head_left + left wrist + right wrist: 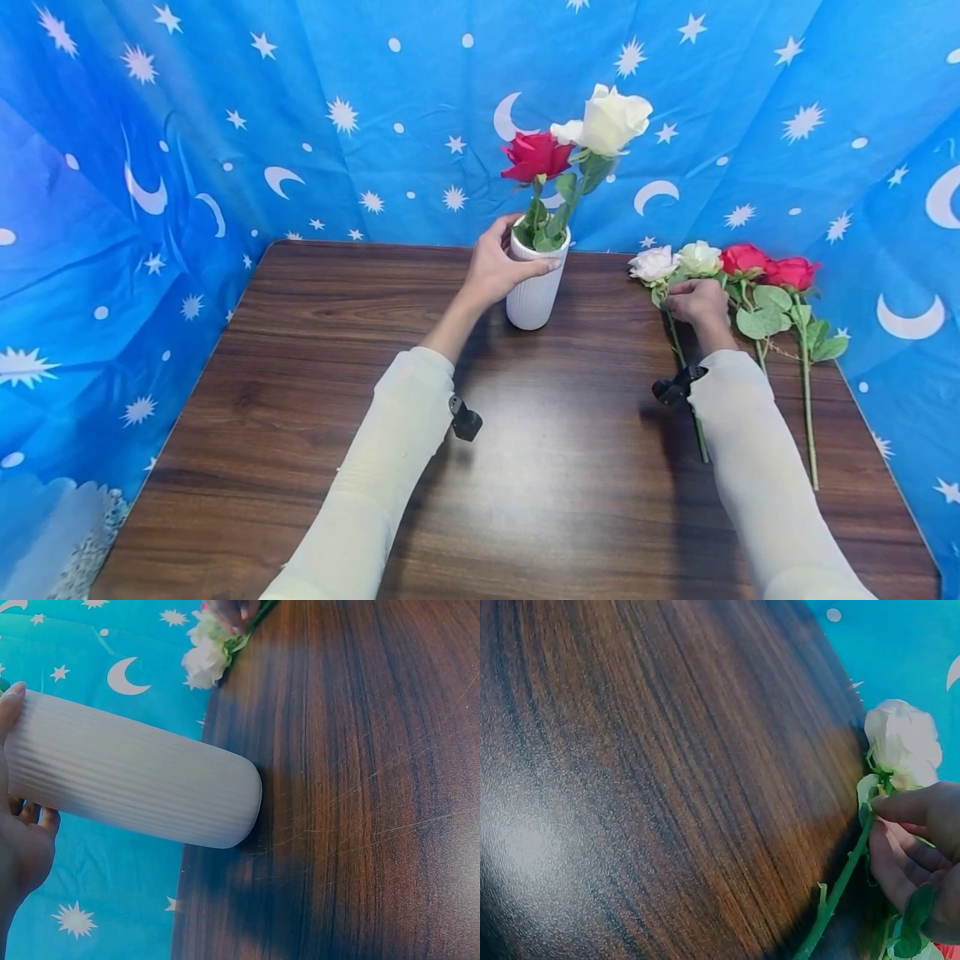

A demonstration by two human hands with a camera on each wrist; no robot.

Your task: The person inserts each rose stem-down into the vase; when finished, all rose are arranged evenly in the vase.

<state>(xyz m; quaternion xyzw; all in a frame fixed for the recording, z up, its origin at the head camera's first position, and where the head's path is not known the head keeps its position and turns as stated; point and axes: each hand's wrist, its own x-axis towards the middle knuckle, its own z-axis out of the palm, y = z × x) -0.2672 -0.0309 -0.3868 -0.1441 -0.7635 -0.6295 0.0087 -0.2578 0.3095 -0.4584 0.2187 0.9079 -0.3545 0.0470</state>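
My left hand point(489, 268) is curled round the upper part of a ribbed white vase point(534, 293), thumb across its front. From the left wrist view, the vase's point(142, 772) base meets the table. A red rose point(536, 156) and a taller white rose point(617, 122) rise from its mouth. At the right, my right hand point(702, 305) pinches the upper stem of a pale white rose point(652, 264). Its green stem point(841, 885) runs down from thumb and fingertips in the right wrist view, just below the bloom point(902, 742).
Beside my right hand lie another white rose point(699, 259) and two red roses point(744, 258), their leafy stems pointing toward me. The brown wooden table point(315, 333) ends against a blue star-and-moon cloth point(420, 75) at the back and sides. White lacy fabric point(86, 533) shows at the lower left.
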